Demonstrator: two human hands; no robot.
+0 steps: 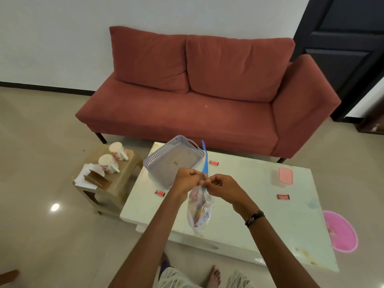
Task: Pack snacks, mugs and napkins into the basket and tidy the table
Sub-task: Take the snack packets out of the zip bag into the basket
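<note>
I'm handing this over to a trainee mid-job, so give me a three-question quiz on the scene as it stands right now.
1. True or false: the basket already holds both mugs.
2. How many small red snack packets lie loose on the white table?
3. What do the left hand and right hand hold between them? A) a mug B) a clear snack bag with a blue strip C) the pink lid

Key:
1. False; both mugs stand on the side stool.
2. Three.
3. B, the clear snack bag.
</note>
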